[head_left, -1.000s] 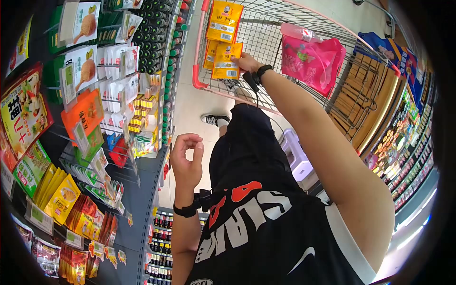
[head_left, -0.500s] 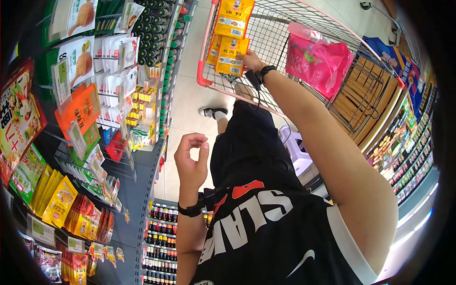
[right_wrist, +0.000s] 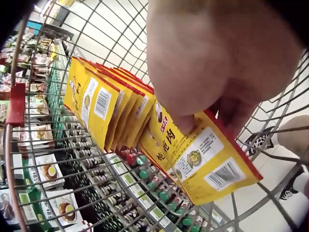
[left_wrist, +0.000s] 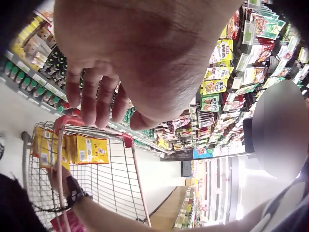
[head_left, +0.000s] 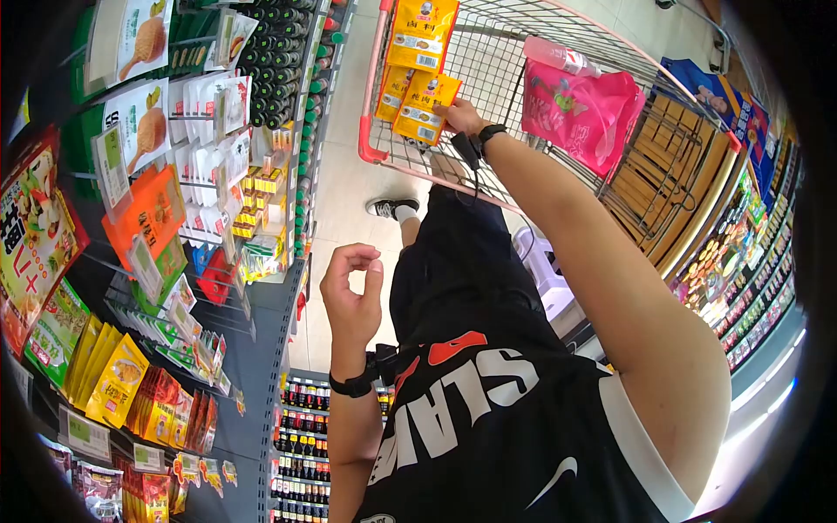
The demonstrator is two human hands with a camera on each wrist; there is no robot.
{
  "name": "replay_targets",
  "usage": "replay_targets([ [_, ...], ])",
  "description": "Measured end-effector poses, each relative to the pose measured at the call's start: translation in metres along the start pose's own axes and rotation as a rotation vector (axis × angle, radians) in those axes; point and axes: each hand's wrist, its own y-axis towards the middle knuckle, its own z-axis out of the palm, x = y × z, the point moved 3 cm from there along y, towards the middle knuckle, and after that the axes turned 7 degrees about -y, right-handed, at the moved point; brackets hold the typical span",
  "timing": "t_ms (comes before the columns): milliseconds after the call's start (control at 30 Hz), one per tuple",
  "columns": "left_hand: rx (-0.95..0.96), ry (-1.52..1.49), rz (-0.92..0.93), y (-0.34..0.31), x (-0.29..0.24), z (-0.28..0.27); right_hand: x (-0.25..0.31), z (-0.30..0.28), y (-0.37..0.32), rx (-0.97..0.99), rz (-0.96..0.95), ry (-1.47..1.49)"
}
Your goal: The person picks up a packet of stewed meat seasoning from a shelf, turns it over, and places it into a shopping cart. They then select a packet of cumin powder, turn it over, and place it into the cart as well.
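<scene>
With thumb on its printed front and fingers behind its red edge, my right hand [head_left: 462, 117] [right_wrist: 217, 96] pinches a yellow packet [head_left: 427, 106] [right_wrist: 207, 166] inside the shopping cart [head_left: 377, 144]. Beside it, more yellow packets [head_left: 423, 33] [right_wrist: 96, 104] stand in an overlapping row against the cart's end. My left hand [head_left: 353, 295] [left_wrist: 140, 63] hangs in the air between shelf and body, fingers loosely bent, holding nothing. The left wrist view also shows the yellow packets [left_wrist: 91, 150] through the cart wires.
A pink bag [head_left: 575, 113] and a bottle [head_left: 558, 56] lie farther along the cart. Shelves of hanging packets [head_left: 118, 375] and dark bottles [head_left: 279, 61] line the left side. A purple stool [head_left: 545, 275] stands beside the person's legs.
The packet in my right hand has tilted, and the hand has shifted slightly right in the head view. My left hand keeps its loose pose.
</scene>
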Motion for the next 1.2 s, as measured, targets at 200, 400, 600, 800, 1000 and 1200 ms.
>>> replay_targets([
  [200,0.005,0.030,-0.012,0.000,0.006,-0.001,-0.006,0.021,0.032,-0.010,-0.078,0.147],
  [400,-0.065,0.016,-0.009,0.003,0.009,-0.001,0.017,0.027,0.036,-0.091,-0.276,-0.653],
  [600,-0.065,0.016,-0.038,0.005,0.019,0.001,0.021,0.029,0.055,0.053,-0.217,-1.117],
  [800,-0.061,-0.001,-0.078,0.007,0.031,0.005,0.003,0.029,0.071,-0.101,-0.073,-0.863],
  [1000,-0.088,-0.010,-0.097,0.007,0.037,0.004,0.003,0.035,0.072,0.085,-0.197,0.055],
  [1200,-0.092,-0.020,-0.097,0.007,0.040,0.008,0.032,0.037,0.040,0.090,-0.033,0.029],
])
